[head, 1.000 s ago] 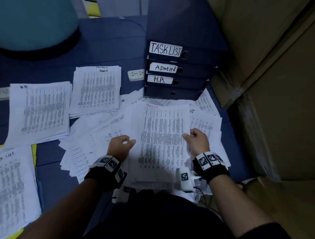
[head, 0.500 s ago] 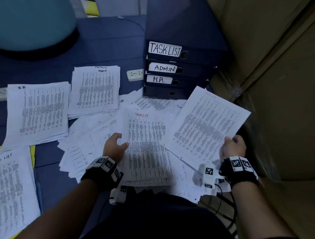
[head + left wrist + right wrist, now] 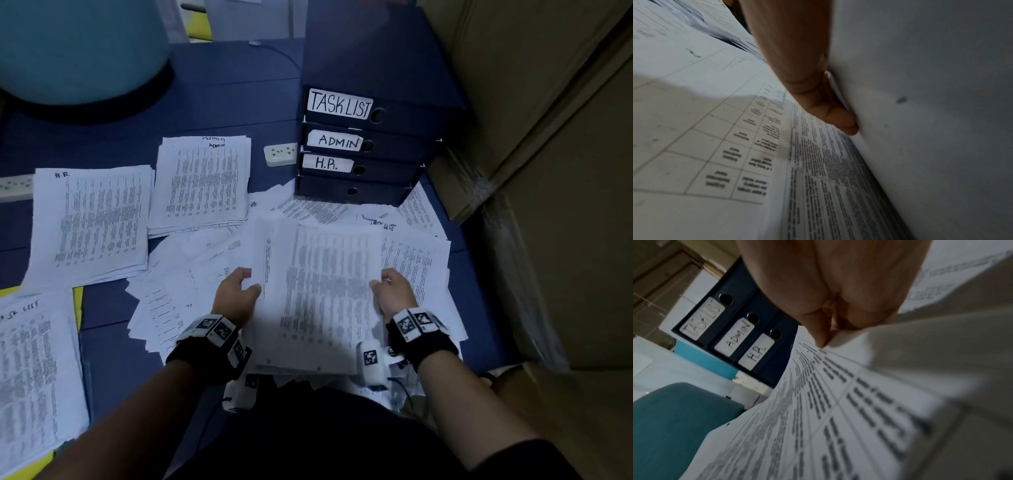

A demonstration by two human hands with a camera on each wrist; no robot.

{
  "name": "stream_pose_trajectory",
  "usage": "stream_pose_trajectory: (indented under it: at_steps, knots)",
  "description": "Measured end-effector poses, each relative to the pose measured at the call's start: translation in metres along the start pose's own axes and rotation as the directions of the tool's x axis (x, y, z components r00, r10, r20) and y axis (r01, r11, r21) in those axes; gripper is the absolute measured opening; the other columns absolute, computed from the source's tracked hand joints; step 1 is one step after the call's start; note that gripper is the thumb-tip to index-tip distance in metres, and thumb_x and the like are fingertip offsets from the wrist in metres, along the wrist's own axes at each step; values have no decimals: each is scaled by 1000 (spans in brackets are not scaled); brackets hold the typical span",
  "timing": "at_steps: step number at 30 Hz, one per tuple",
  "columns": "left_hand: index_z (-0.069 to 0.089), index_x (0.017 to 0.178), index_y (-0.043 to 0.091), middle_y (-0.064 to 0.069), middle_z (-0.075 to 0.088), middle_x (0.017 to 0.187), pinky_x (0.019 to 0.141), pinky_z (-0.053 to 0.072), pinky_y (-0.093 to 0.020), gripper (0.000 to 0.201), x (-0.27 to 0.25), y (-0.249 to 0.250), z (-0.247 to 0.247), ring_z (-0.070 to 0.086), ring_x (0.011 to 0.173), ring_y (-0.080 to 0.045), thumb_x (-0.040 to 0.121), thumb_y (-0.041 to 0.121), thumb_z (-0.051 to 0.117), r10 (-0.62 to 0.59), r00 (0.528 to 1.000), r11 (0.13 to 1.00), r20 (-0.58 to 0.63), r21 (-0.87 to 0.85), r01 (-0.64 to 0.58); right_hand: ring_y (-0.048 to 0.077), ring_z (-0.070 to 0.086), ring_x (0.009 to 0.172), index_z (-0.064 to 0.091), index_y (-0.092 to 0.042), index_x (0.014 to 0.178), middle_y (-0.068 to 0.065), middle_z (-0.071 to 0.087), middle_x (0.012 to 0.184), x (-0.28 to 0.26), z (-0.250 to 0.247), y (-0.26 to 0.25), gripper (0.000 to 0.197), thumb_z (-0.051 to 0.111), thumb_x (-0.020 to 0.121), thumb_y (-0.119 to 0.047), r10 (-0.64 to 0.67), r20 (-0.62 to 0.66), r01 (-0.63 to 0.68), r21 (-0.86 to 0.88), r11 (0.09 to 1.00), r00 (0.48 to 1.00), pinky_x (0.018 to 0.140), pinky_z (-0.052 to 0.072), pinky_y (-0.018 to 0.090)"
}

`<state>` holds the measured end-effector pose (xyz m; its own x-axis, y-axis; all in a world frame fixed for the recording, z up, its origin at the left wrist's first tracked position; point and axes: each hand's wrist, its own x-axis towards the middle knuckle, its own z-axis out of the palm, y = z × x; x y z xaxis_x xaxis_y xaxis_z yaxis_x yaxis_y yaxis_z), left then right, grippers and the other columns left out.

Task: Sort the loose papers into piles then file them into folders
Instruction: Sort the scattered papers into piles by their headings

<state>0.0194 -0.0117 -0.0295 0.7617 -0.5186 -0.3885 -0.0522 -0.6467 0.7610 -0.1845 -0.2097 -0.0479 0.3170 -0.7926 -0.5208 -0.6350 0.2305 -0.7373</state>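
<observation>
Both hands on a stack of papers, loose sheets spread beneath.
L hand (image 3: 236,294) grips stack (image 3: 322,294) at its left edge, R hand (image 3: 394,294) at right; 4 folders (image 3: 363,147) stacked behind, sorted piles (image 3: 92,222) to the left on table (image 3: 212,99).

bare forearms; black wristbands (image 3: 209,356) with white square-code tags; white camera pods (image 3: 371,366) under wrists; dark sleeve edge

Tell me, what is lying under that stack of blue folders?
Loose printed sheets poke out from under the bottom folder of the stack, along its front and right side. How far they reach beneath it, and whether anything else lies there, is hidden by the folders themselves.
</observation>
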Motion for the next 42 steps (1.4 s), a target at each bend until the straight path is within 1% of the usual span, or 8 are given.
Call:
stream_pose_trajectory:
  at_steps: [6,10,15,18,21,30,35,42]
  knots:
    - [60,107,9,-5,65,107,85,38,-31,47,-16,4,0,58,105,-24,85,51,58,30,999,995,-10,-94,-31,18,39,61,38,-20,72,0,40,69,-11,27,-5,29,53,95,-12,-4,25,6,-66,998,1000,59,32,27]
    - [58,109,12,4,56,103,85,39,-28,32,-25,13,-7,52,94,-15,88,35,65,77,997,996,-15,-38,-78,20,42,67,45,-13,79,2,45,75,-19,31,-9,19,54,96,-12,-28,13,29,-101,994,1000,62,33,27]
    - [56,99,17,3,51,63,37,34,-19,16,-34,8,-26,36,32,-10,86,8,59,124,992,990,10,-61,-124,21,44,75,49,-7,99,8,47,91,-28,46,-15,13,53,96,-19,-25,52,32,-138,990,998,70,35,28]
    - [54,93,20,4,48,66,41,35,-16,19,-47,8,-53,37,41,-10,86,3,59,193,981,972,-33,-130,-196,23,53,103,47,-7,127,1,48,117,-40,53,-25,42,59,94,-31,-34,82,36,-30,999,996,91,43,36]
    - [51,100,26,7,56,89,72,36,-4,30,-61,6,-87,53,82,1,84,2,61,269,962,933,-41,-237,-271,26,47,127,35,-12,144,5,43,137,-57,64,-37,60,62,95,-33,-27,160,-3,185,983,987,104,38,37]
    - [37,132,49,-5,66,119,90,52,-36,75,-94,-16,-180,66,103,-18,80,3,66,358,932,820,-52,-460,-340,33,48,130,6,-12,156,10,44,147,-100,133,-69,102,73,81,-30,-8,408,-236,545,805,913,112,33,54]
    - [50,129,31,-1,60,129,109,38,-48,57,-98,-33,-213,53,124,-22,76,17,67,396,918,818,0,-454,-353,25,68,101,48,-1,133,3,70,109,-138,148,-89,37,53,97,-12,-130,406,-129,552,824,905,77,57,33]
    - [50,112,29,12,63,110,87,48,-17,44,-92,-35,-214,62,100,2,89,-9,54,379,912,810,-156,-421,-409,12,69,94,60,-17,112,1,71,106,-176,143,-137,29,49,96,4,-458,208,331,451,829,864,88,56,31]
